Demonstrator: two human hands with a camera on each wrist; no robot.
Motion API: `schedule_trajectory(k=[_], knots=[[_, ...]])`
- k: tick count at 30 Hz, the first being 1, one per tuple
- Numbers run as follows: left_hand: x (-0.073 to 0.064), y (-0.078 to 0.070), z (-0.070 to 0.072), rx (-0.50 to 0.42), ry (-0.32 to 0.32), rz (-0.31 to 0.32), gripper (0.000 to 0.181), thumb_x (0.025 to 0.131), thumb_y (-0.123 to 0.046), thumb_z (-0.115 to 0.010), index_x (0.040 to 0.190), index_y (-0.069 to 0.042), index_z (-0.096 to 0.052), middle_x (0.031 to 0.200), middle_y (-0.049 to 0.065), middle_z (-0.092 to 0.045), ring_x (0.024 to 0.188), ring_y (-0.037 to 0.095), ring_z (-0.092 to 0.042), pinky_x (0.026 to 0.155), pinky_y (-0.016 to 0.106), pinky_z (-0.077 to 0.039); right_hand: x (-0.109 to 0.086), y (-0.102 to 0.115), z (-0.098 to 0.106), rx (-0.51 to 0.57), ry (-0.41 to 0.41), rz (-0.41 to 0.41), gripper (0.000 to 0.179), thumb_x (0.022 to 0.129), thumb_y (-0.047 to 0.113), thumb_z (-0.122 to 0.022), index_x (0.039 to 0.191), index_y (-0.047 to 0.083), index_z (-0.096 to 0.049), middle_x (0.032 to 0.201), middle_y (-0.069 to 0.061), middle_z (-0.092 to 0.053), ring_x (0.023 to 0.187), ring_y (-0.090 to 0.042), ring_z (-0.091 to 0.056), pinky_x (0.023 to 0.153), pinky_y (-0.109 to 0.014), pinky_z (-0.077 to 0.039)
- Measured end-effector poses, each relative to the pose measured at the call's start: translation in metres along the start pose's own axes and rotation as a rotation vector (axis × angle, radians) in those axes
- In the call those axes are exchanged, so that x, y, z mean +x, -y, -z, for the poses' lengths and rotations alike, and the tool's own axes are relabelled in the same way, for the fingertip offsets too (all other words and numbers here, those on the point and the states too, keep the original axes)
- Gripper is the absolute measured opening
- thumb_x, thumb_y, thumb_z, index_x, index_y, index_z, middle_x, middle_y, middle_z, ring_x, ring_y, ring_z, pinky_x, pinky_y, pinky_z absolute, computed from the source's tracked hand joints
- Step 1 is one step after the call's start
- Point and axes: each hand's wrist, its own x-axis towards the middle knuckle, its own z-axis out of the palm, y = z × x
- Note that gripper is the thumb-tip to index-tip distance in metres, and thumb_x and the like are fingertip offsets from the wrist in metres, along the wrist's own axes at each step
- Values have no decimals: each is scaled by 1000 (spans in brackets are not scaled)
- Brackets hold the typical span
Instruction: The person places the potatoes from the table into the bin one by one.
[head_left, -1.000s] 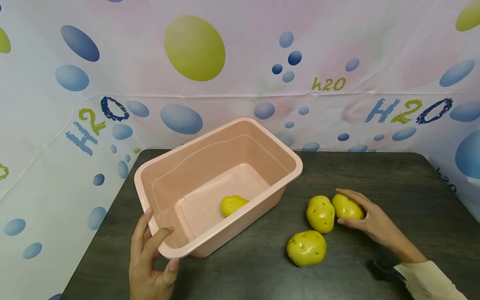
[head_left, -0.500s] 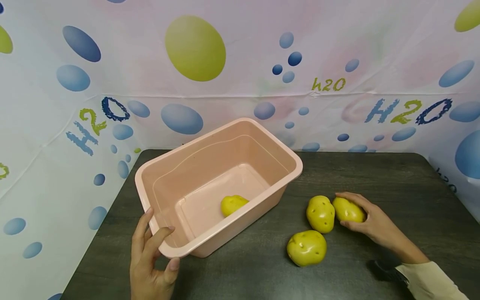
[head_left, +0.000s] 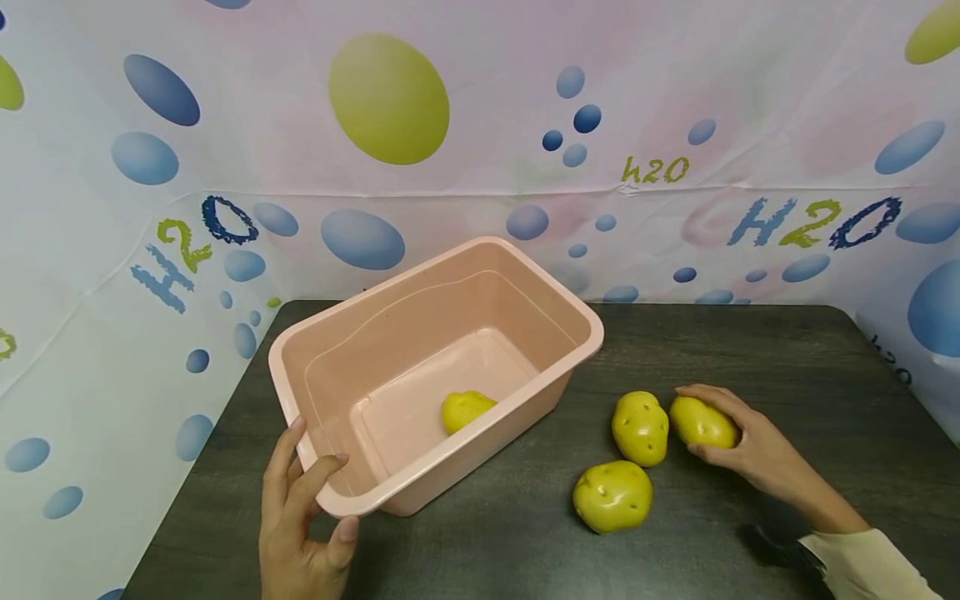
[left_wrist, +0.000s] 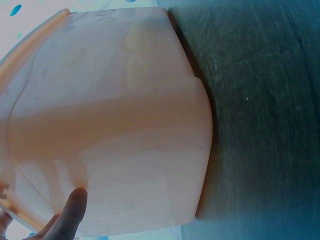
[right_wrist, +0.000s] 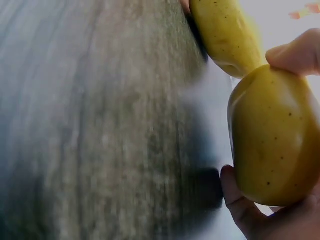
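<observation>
My left hand [head_left: 302,521] holds the near left corner of a pink plastic tub [head_left: 480,454], fingers over the rim and thumb below it. In the left wrist view, the tub's outer wall [left_wrist: 125,125] fills much of the frame, with a finger [left_wrist: 75,210] against it. One yellow potato [head_left: 465,411] lies inside the tub, partly hidden by the near wall. At the right, my right hand [head_left: 757,454] grips another yellow potato [head_left: 702,422] between thumb and fingers. The right wrist view shows this gripped potato [right_wrist: 275,135] close up.
Two more yellow potatoes lie on the dark wooden table [head_left: 517,550]: an upright-looking one [head_left: 640,428] just left of the right hand, and a nearer one [head_left: 613,497]. A white sheet with printed bubbles [head_left: 390,96] hangs behind the table.
My right hand has shifted slightly to the right with its potato, and a small gap now shows between that potato and its neighbour. The left hand and tub stay in place.
</observation>
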Motion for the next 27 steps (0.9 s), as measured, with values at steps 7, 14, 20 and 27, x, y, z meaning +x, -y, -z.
schedule_trajectory(k=[7, 14, 20, 27], knots=[[0, 0, 0, 5, -6, -7, 50, 102, -33, -68, 119, 14, -64, 162, 28, -37, 134, 18, -56, 93, 12, -54, -5, 2, 2, 7, -22, 19, 67, 91, 13, -80, 152, 18, -53, 149, 15, -45, 112, 12, -44, 70, -25, -49], [0, 0, 0, 5, -11, -6, 50, 102, -33, -68, 118, 14, -65, 162, 28, -37, 134, 17, -56, 93, 12, -54, -10, 1, 6, 3, -30, 9, 68, 91, 14, -79, 153, 20, -52, 144, 31, -40, 104, 6, -49, 66, -25, -47], [0, -2, -1, 10, -11, 5, 50, 102, -33, -68, 119, 13, -65, 162, 27, -37, 135, 17, -56, 94, 12, -54, -12, -1, 9, 0, -24, 11, 70, 91, 13, -80, 154, 19, -51, 144, 37, -38, 107, 7, -48, 67, -24, -47], [0, -1, -1, -1, -16, 0, 49, 101, -32, -68, 118, 14, -65, 162, 27, -37, 133, 16, -57, 93, 12, -54, -15, 3, 11, 9, -26, 37, 73, 89, 10, -80, 155, 20, -50, 147, 33, -41, 108, 6, -49, 67, -24, -46]])
